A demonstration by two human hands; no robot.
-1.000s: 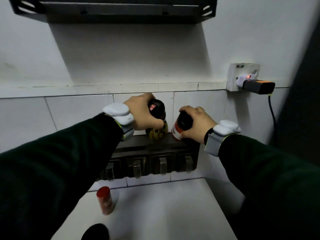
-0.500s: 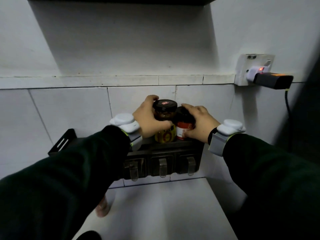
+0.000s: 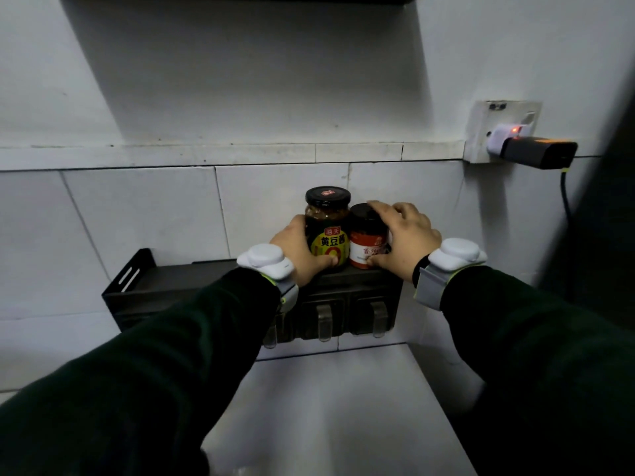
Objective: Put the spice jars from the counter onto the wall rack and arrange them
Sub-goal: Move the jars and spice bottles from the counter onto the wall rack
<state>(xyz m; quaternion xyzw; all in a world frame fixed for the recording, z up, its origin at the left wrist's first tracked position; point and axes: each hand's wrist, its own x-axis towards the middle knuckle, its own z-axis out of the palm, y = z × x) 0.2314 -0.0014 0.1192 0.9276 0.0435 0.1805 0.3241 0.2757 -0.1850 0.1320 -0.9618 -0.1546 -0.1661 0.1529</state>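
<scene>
- Two jars stand upright, side by side and touching, on the right end of the black wall rack, which is fixed to the white tiled wall.
- The taller soybean paste jar is on the left; it has a black lid and a yellow and green label.
- The shorter chili sauce jar is on the right, with a black lid and a red and white label.
- The left hand is wrapped around the lower left side of the soybean paste jar, thumb across the front near its base.
- The right hand clasps the chili sauce jar: fingers curl over the lid and right side, thumb presses at the base.
- Both wrists carry white wrist devices over dark sleeves.
- Clear hooks hang along the rack's front edge.
- The left part of the rack shelf is bare.
- Below lies a white tabletop.
- At upper right, a wall socket holds a dark plug adapter with an orange light.
</scene>
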